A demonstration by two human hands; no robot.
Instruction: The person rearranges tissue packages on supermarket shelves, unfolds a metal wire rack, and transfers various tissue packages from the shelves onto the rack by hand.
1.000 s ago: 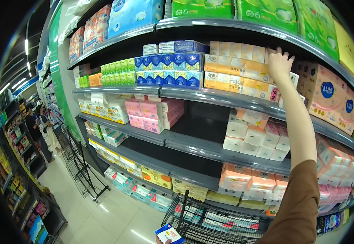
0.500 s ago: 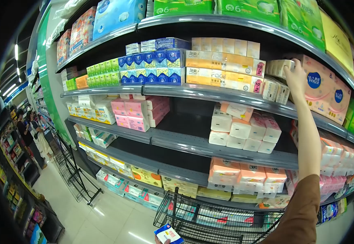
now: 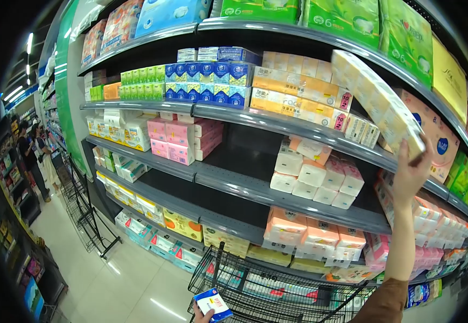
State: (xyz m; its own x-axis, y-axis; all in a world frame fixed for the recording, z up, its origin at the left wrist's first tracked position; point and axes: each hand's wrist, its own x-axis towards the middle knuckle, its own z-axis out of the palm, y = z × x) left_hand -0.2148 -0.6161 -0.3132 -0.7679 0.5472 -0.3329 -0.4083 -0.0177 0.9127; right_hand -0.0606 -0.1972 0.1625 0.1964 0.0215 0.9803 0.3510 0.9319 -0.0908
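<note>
My right hand (image 3: 412, 171) is raised at the right, fingers closed around the lower end of a long cream-and-white tissue pack (image 3: 376, 99). The pack tilts, its far end up and to the left in front of the shelf. Beneath it a shorter row of the same tissue packs (image 3: 362, 131) stays on the shelf, beside yellow tissue packs (image 3: 293, 105). At the bottom edge my left hand (image 3: 201, 316) grips a small blue-and-white pack (image 3: 214, 304); only part of that hand shows.
A black wire shopping cart (image 3: 277, 290) stands below, before the lower shelves. Pink tissue packs (image 3: 172, 141) and white tissue packs (image 3: 320, 175) sit on the middle shelf. A black wire rack (image 3: 89, 215) stands at the left, with people (image 3: 35, 156) farther down the aisle.
My right hand has pulled the long tissue pack off the shelf, bringing it outward and down, tilted. More of my left hand and its pack shows now. The view has shifted slightly.
</note>
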